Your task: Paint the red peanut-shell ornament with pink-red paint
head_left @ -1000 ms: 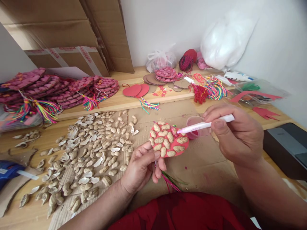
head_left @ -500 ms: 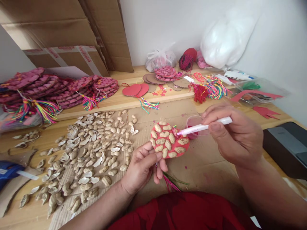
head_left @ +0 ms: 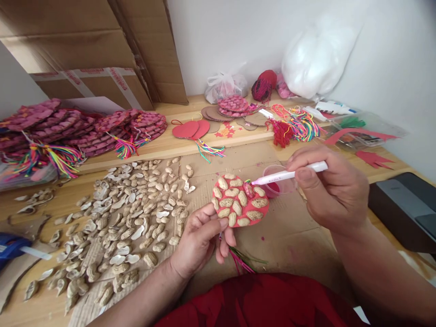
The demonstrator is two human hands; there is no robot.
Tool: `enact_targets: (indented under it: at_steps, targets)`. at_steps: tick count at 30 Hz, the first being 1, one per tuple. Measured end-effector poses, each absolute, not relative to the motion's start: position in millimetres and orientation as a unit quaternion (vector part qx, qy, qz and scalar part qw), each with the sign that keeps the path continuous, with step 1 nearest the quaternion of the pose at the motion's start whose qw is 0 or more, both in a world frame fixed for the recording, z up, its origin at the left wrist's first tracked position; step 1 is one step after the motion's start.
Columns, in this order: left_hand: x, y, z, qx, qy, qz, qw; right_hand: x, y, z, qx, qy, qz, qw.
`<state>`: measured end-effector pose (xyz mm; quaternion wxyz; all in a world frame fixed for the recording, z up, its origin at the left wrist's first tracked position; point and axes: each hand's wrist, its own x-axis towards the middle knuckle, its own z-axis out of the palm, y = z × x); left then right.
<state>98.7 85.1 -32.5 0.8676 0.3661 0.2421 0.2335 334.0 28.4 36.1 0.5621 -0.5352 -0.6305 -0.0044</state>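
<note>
Between the thumb and fingers of my left hand (head_left: 204, 234) is a round red disc (head_left: 227, 200) with peanuts in their shells fixed over its face. Pink and green strings (head_left: 240, 261) hang below it. My right hand (head_left: 329, 188) grips a white paint marker (head_left: 282, 175), its pink tip at a peanut (head_left: 249, 190) near the disc's top right. That peanut is coloured pink; the others on the disc are plain tan. Right behind the disc stands a clear plastic cup (head_left: 282, 184) with dark pink liquid in it.
Loose peanuts and shells (head_left: 136, 218) cover the left of the cardboard sheet (head_left: 289, 240). A blue glue gun (head_left: 12, 249) lies far left. Stacked pink peanut discs (head_left: 71, 127), red discs (head_left: 190, 129) and tassels (head_left: 303, 125) line the raised back shelf. A black box (head_left: 405, 209) stands right.
The marker tip has shifted slightly, up along the peanut toward its upper end. More of that peanut is now pink. My left hand holds the disc almost still.
</note>
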Motion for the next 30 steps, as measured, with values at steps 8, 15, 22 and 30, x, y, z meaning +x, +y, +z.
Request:
enact_targets:
  at_steps: [8, 15, 22, 30]
  targets:
    - [98, 84, -31, 0.378, 0.266, 0.23, 0.857, 348, 27, 39, -0.627, -0.552, -0.123, 0.535]
    - [98, 83, -28, 0.384, 0.281, 0.225, 0.85, 357, 32, 35, -0.701, -0.606, -0.086, 0.367]
    - [99, 83, -30, 0.383, 0.278, 0.226, 0.851, 353, 34, 32, -0.686, -0.639, -0.073, 0.339]
    - [98, 84, -32, 0.388, 0.271, 0.226, 0.851, 354, 34, 31, -0.691, -0.639, -0.082, 0.328]
